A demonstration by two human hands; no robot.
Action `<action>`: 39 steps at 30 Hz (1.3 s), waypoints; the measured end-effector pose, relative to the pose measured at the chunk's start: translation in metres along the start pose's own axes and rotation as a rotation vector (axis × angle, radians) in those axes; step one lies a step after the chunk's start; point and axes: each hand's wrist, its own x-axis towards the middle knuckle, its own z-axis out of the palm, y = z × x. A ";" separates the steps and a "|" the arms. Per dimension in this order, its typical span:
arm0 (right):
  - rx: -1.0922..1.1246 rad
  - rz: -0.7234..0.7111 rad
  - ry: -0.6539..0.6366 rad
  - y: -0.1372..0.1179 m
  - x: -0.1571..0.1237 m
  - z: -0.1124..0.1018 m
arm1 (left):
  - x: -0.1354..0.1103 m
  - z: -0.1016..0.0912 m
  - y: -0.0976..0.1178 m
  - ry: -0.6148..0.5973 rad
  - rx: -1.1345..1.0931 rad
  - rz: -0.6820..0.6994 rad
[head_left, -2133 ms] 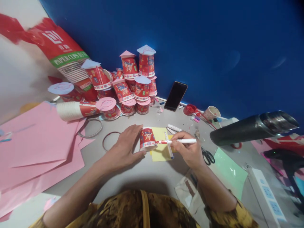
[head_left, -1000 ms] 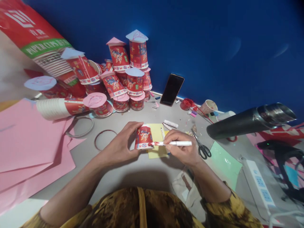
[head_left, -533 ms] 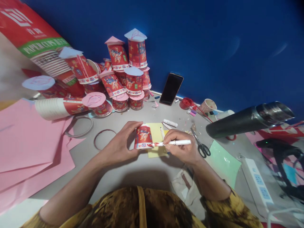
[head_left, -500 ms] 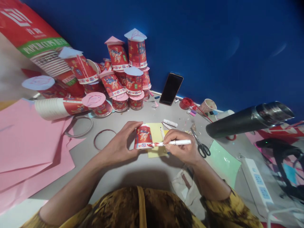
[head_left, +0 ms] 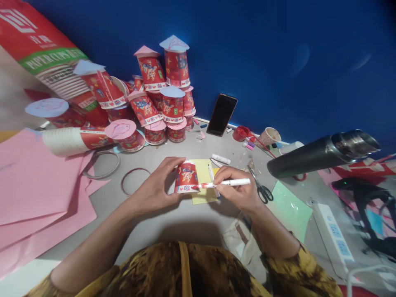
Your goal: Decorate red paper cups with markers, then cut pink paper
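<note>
- Holding the cup (head_left: 187,178) between thumb and fingers, the left hand (head_left: 159,183) curves around its left side; the cup is red with a printed picture, and its white band of hearts lies nearest the person's body.
- The right hand (head_left: 236,187) pinches a white marker (head_left: 239,182), fingers bunched close around the barrel.
- The marker's red tip end points left and lies at the right part of the white band; whether it touches the cup is too small to tell.
- The cup is in front of the person, at the left edge of a yellow sheet (head_left: 202,198) on the table (head_left: 182,222).
- Scissors (head_left: 264,193) lie just beyond the right hand, next to a green sheet (head_left: 292,212).
- A dark phone (head_left: 222,114) leans against the blue wall (head_left: 262,49).
- Left of the phone, a stack of red cups (head_left: 175,69) rises, several topped with pink or pale blue paper.
- Pink sheets (head_left: 37,181) spread at the far left; a dark flask (head_left: 318,156) lies on the right.
</note>
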 end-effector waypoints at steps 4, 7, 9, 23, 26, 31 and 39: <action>0.005 0.021 -0.025 0.000 -0.001 0.001 | 0.000 0.001 0.000 0.008 -0.019 0.007; 0.034 0.037 -0.008 0.002 -0.002 0.000 | 0.000 0.001 0.000 0.023 -0.047 0.000; 0.060 0.047 0.028 0.004 -0.003 0.000 | -0.001 0.001 0.001 0.029 -0.072 -0.006; 0.077 0.059 0.041 0.005 -0.005 0.000 | -0.004 0.001 -0.001 0.052 -0.051 0.035; 0.066 0.053 0.036 0.004 -0.004 0.000 | -0.004 0.001 -0.001 0.065 -0.049 0.036; 0.045 0.048 0.015 0.000 -0.002 0.001 | -0.003 0.001 -0.001 0.065 -0.058 0.042; 0.067 0.076 0.035 0.002 -0.004 0.000 | -0.003 0.002 0.001 0.074 -0.055 0.042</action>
